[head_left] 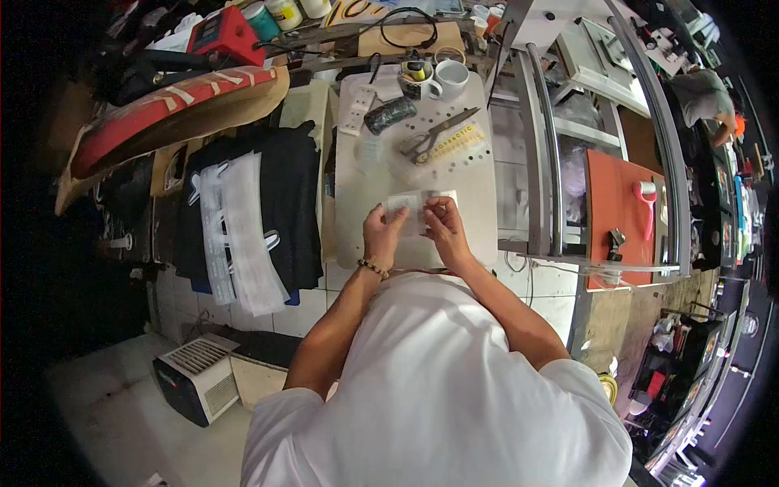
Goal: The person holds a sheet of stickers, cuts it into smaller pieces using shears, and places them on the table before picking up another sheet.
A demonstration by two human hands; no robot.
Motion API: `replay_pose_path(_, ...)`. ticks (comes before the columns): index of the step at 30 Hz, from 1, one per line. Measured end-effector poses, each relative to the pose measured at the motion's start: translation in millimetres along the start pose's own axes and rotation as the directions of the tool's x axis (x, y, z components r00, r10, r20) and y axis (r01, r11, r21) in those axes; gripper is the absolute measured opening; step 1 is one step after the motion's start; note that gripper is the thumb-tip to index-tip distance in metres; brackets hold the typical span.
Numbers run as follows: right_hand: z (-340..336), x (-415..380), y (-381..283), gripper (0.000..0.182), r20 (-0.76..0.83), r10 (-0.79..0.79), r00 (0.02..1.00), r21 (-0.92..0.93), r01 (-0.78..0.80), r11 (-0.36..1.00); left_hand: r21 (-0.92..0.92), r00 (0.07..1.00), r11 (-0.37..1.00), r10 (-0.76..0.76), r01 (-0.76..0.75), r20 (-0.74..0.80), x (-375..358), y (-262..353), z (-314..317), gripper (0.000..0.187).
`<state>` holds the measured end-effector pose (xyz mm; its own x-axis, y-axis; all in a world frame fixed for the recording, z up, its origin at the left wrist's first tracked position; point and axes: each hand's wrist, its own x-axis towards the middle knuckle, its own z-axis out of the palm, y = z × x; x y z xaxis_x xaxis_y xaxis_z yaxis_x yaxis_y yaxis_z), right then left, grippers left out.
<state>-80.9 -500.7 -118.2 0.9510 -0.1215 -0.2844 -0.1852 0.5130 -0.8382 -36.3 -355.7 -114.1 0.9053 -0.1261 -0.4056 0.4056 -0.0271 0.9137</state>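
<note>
Both my hands meet over the near part of a pale table (357, 235). My left hand (383, 231) is closed on one side of a small translucent sheet (403, 204), its thumb lying on top. At the sheet's right side my right hand (445, 227) has its fingers pinched together on the edge. Farther back lie black-handled scissors (434, 138) beside a clear strip with yellow lettering (458, 144). Small dark round pieces are scattered around them. A dark wrapped bundle (390, 116) rests left of the scissors.
A white mug (451, 79) and a cup of tools (417, 79) stand at the table's back. Left are black fabric (292, 187) with white strips (247, 227) and a red curved piece (162, 105). A metal frame (545, 154) stands right. Another person (702, 97) is far right.
</note>
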Motion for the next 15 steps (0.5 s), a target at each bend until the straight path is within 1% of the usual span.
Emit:
replay_pose_path(2,-0.1,-3.9,1.5,0.015,-0.011,0.021,1.000,0.012,-0.021,1.000,-0.034,0.998,0.998,0.053,-0.054,-0.034,0.5,-11.9,7.0,0.033)
replay_pose_path(3,-2.0,-4.7,4.1,0.015,-0.012,0.043,0.999,-0.012,-0.043,0.999,-0.030,0.998,0.998,0.048,-0.049,-0.027,-2.7,-8.4,12.2,0.033)
replay_pose_path(5,-11.2,-6.0,12.6,0.015,-0.024,0.066,0.998,-0.033,-0.067,0.997,-0.233,0.985,0.959,-0.172,0.161,-0.026,-10.2,-2.0,22.2,0.029)
replay_pose_path(6,-20.8,-4.3,23.1,0.016,-0.016,0.034,0.999,-0.132,-0.036,0.991,-0.230,0.984,0.959,-0.177,0.168,-0.020,-10.3,-7.4,21.0,0.029)
replay_pose_path(7,-26.2,-4.2,26.4,0.016,-0.005,0.003,1.000,-0.229,-0.004,0.973,-0.132,0.981,0.974,-0.177,0.185,0.074,-7.9,-17.0,14.7,0.027)
replay_pose_path(8,-33.2,-5.3,28.7,0.016,-0.012,0.003,1.000,-0.226,-0.006,0.974,-0.030,0.969,0.981,-0.184,0.191,0.168,-4.4,-26.2,9.7,0.025)
replay_pose_path(9,-39.8,-7.9,28.2,0.018,-0.050,0.058,0.997,-0.258,-0.069,0.964,-0.024,0.967,0.980,-0.189,0.195,0.173,-0.7,-35.5,8.2,0.025)
replay_pose_path(10,-45.5,-11.3,27.6,0.019,-0.090,0.114,0.989,-0.288,-0.136,0.948,0.068,0.955,0.977,-0.213,0.203,0.209,1.2,-43.3,7.8,0.021)
replay_pose_path(11,-50.7,-14.6,27.7,0.019,-0.098,0.119,0.988,-0.284,-0.142,0.948,0.158,0.940,0.966,-0.241,0.206,0.241,2.0,-51.6,6.8,0.019)
replay_pose_path(12,-53.0,-18.7,24.9,0.020,-0.108,0.150,0.983,-0.195,-0.169,0.966,0.163,0.937,0.963,-0.251,0.215,0.244,1.0,-51.2,7.5,0.019)
replay_pose_path(13,-54.9,-22.5,22.2,0.021,-0.116,0.180,0.977,-0.106,-0.193,0.976,0.141,0.942,0.976,-0.200,0.167,0.269,2.2,-50.3,9.0,0.018)
replay_pose_path(14,-57.8,-25.6,18.3,0.021,-0.124,0.185,0.975,-0.102,-0.198,0.975,0.116,0.945,0.986,-0.148,0.118,0.293,4.0,-49.0,11.2,0.017)
replay_pose_path(15,-54.7,-28.6,3.7,0.022,-0.114,0.205,0.972,-0.020,-0.208,0.978,0.119,0.943,0.985,-0.155,0.124,0.296,4.1,-41.1,14.5,0.017)
